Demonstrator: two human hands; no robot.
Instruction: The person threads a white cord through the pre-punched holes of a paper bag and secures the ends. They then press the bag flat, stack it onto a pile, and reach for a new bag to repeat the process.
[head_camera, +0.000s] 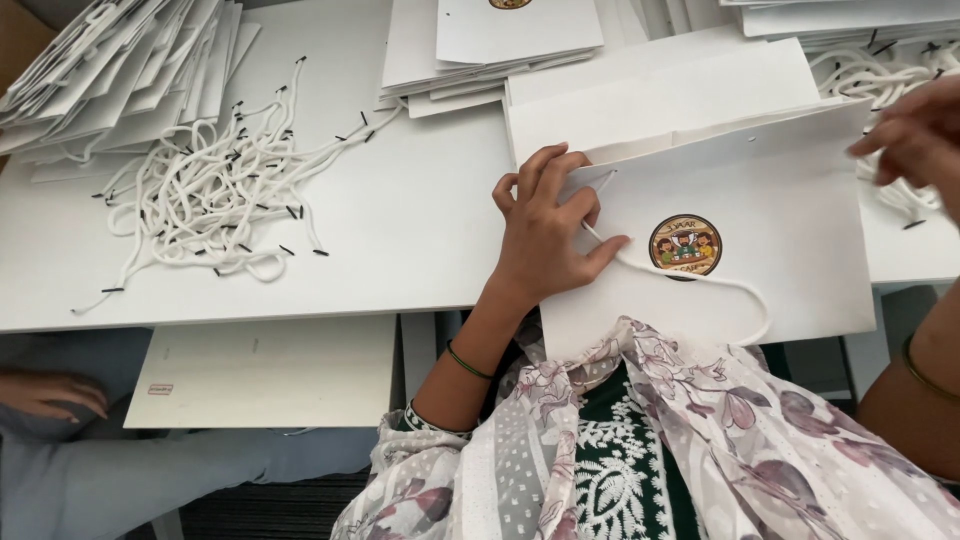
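A flat white paper bag (790, 210) with a round colourful sticker (685, 244) lies in front of me, overhanging the table's front edge. My left hand (545, 230) presses on the bag's left part and pinches a white cord handle (700, 280) that loops across the bag's front. My right hand (915, 135) hovers at the bag's upper right corner, fingers bent, near more cords; I cannot tell whether it holds anything.
A heap of white cords with black tips (210, 190) lies at the left of the white table (420, 230). Stacks of flat white bags (120, 70) sit at the back left, and another stack (490, 50) at the back centre. Another person's hand (50, 392) rests at lower left.
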